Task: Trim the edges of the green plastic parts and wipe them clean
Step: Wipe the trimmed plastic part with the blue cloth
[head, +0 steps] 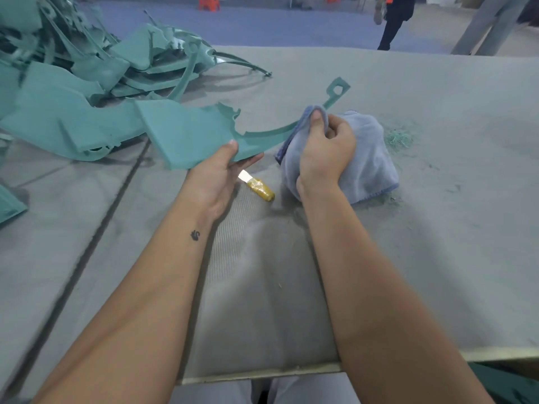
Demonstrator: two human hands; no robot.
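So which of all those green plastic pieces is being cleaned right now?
The green part lifted off the table: the left hand holds its flat panel while the right hand pinches a blue cloth around its thin curved strip. The pile lies untouched behind.

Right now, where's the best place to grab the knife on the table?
Grip the knife by its yellow taped handle, coming from the near right. The bare blade points up-left, under the left hand, so stay off that end.

The plastic part [186, 135] in my left hand [217, 173] looks matt and smooth. The cloth [367, 158] in my right hand [323, 153] is soft, napped terry. The table [437, 228] covering is coarse grey fabric.
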